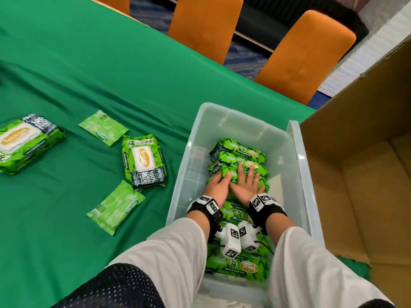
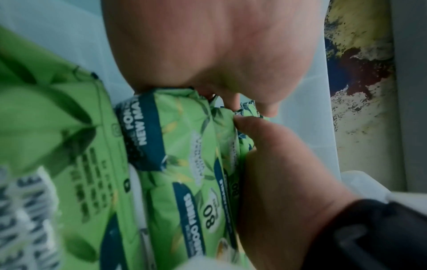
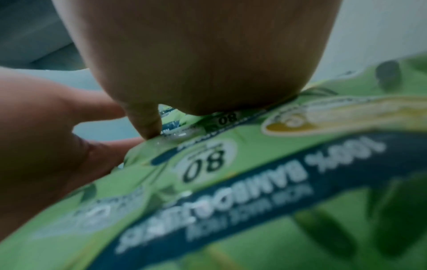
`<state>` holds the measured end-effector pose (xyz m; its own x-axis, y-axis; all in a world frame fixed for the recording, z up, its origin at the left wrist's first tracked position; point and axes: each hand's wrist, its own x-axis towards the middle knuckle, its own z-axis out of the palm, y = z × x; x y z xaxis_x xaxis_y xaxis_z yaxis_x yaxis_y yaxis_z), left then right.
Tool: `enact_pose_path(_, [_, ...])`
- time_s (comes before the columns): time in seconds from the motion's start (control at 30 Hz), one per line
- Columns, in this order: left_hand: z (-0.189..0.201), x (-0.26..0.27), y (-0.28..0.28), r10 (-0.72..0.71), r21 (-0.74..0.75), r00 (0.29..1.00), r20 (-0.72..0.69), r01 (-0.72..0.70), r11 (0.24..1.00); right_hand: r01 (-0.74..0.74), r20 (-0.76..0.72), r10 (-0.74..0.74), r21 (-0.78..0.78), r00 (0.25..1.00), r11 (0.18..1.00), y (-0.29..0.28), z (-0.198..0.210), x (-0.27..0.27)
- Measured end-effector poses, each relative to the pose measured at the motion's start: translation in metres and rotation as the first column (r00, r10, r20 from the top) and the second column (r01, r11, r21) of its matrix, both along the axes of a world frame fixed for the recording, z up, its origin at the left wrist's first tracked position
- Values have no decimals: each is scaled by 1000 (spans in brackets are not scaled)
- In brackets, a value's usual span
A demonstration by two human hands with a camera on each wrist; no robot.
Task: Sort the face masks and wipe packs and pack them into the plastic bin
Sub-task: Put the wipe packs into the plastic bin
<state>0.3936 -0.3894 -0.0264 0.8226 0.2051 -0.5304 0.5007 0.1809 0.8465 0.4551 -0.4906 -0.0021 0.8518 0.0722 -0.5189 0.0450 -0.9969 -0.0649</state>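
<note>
- Head view: the plastic bin sits at lower centre-right of the frame on the green tabletop. A row of wipe packs stands on edge inside it, running from the bin's far part down toward the lower edge.
- Both hands are in the bin. The left hand and right hand lie side by side, fingers straight and spread, flat on the packs' top edges. They grip nothing; the press looks meant to seat the row level and tight.
- Four more packs wait at left: a large pack at the left edge, another large pack beside the bin, and two flat packets. I see no face masks.
- An open cardboard box stands at right, touching the bin.
- Left wrist view: the palm bears on a pack's end at centre, with the other hand just beside it at lower right.
- Right wrist view: blurred; a fingertip touches the pack wrapper at centre.
</note>
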Motion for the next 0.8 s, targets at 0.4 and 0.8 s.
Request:
enact_pose_path(0.4, [1,-19,14,13,-60,932,-363,-37,997,32,-33,-33,-26,999,999,7,47,-13])
enact_pose_path(0.8, [3,-53,-3,-397,-188,886,-239,358,914,-232,-229,192,-159,954,960,-14,74,-61])
